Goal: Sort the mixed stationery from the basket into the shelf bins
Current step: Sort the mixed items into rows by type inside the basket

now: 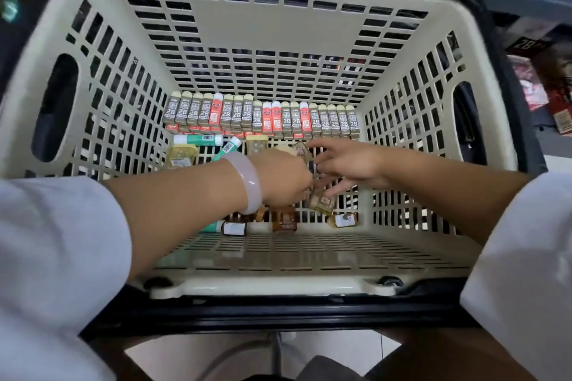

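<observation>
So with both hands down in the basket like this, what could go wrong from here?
1. The left hand and right hand crowd the same small amber packs; one could slip back down.
2. The lined-up row of 2B lead boxes along the basket's far wall sits just beyond the fingers and might get knocked over.
3. Motion blur hides the grip, so a pack may be mis-sorted.

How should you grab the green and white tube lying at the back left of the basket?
Pinch the green-and-white tube across its middle, coming straight down from above. It lies flat and sideways on the basket floor, just in front of the row of 2B boxes, so the ends are cramped but its long sides are free. The left hand is nearer.
</observation>
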A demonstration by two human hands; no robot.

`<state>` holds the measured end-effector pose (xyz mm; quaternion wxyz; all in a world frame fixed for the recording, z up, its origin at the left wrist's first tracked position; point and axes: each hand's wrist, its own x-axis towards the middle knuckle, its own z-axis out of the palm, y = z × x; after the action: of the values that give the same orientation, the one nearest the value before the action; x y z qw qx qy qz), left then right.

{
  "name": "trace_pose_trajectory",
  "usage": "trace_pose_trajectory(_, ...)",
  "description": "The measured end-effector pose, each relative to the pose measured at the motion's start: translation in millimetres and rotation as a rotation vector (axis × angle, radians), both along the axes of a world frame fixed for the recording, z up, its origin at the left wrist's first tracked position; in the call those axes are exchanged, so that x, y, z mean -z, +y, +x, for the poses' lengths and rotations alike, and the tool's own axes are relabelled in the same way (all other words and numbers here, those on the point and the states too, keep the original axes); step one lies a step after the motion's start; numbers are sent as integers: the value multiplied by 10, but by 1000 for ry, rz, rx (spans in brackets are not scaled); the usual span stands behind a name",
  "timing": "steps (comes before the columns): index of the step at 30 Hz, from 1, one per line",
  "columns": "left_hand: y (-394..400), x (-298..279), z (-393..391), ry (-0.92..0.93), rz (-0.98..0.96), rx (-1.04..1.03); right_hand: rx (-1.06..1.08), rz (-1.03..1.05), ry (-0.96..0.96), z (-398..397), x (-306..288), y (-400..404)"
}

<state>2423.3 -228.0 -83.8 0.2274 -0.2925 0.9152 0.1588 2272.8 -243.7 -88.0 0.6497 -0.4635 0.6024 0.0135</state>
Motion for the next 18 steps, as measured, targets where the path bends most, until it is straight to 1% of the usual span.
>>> trace_pose_trajectory(1, 0, 0, -46, 14, -8, -4, -118, -68, 145, -26, -8, -19)
trace_pose_trajectory(3, 1, 25, -136, 54, -29, -5, -449, -217, 458, -119, -24, -50)
trace_pose_trajectory(4, 6, 51, -167, 71, -28, -4, -573, -195, 536, -155, -32, -30)
trace_pose_trajectory(5, 14, 99, -181, 85, -9, -3, -650, -100, 555, -161, -36, 29)
trace_pose_trajectory(7, 38, 233, -182, 94, 95, 6, -723, 95, 532, -98, 57, 217)
trace_pose_trajectory(8, 60, 296, -168, 84, 160, 20, -787, 100, 543, -50, 112, 309)
trace_pose_trajectory(10, 106, 389, -137, 56, 281, 58, -936, -29, 573, 16, 227, 404)
trace_pose_trajectory(11, 115, 418, -126, 57, 334, 62, -944, -60, 575, 35, 257, 408)
trace_pose_trajectory(13, 101, 446, -116, 74, 388, 16, -877, -20, 527, 45, 245, 366)
trace_pose_trajectory(15, 82, 456, -96, 73, 390, -56, -853, 3, 527, 33, 219, 302)
trace_pose_trajectory(16, 78, 468, -81, 73, 404, -78, -874, 12, 543, 31, 209, 276)
trace_pose_trajectory(18, 94, 488, -49, 89, 451, -94, -986, 72, 568, 19, 201, 232)
